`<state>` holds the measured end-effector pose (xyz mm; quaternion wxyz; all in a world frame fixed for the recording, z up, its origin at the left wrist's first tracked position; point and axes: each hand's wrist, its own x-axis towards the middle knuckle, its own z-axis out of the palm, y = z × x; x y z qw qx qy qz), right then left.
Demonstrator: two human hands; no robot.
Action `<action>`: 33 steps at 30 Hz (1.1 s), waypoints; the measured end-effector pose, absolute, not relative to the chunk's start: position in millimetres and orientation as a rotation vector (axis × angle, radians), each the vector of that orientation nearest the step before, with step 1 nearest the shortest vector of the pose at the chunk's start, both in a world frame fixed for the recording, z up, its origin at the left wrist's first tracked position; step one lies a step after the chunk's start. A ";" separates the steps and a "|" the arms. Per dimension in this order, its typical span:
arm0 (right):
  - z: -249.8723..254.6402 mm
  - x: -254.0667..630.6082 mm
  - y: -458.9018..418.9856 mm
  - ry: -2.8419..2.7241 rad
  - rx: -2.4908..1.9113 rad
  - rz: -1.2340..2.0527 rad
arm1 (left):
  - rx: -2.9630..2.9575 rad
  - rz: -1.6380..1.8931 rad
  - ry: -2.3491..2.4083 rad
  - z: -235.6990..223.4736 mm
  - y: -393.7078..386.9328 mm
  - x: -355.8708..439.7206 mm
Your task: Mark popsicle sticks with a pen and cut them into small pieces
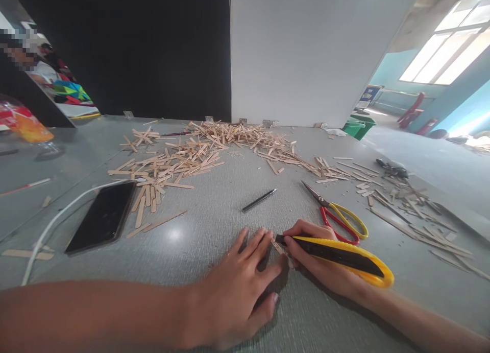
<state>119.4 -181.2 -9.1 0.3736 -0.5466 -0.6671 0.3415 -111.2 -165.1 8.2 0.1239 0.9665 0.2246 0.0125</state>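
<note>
My right hand (321,261) is closed round a yellow and black utility knife (344,258), its front end pointing left toward my left fingertips. My left hand (241,281) rests on the table with its fingers stretched forward, pressing a small wooden craft stick (278,248) against the surface. Most of that stick is hidden by the fingers. The knife's tip is close to the stick; whether it touches cannot be made out. A dark pen (259,199) lies just beyond my left hand. Scissors (337,212) with red and yellow handles lie beyond my right hand.
A large heap of craft sticks (199,148) spreads across the grey table. More sticks and scraps (417,215) lie at right. A black phone (103,215) and white cable (57,222) are at left, near a bottle (30,125). Black and white panels stand behind.
</note>
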 end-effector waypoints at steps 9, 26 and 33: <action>-7.1 121.4 -181.5 -1.716 -1.397 0.893 | 2.819 0.019 0.647 10.1 -164.4 -110.5; -5.9 121.9 -181.4 -1.802 -1.404 0.802 | 2.800 0.150 0.661 3.6 -165.2 -112.1; -4.7 115.1 -183.9 -1.887 -1.344 0.467 | 2.831 0.138 0.595 8.4 -162.8 -113.8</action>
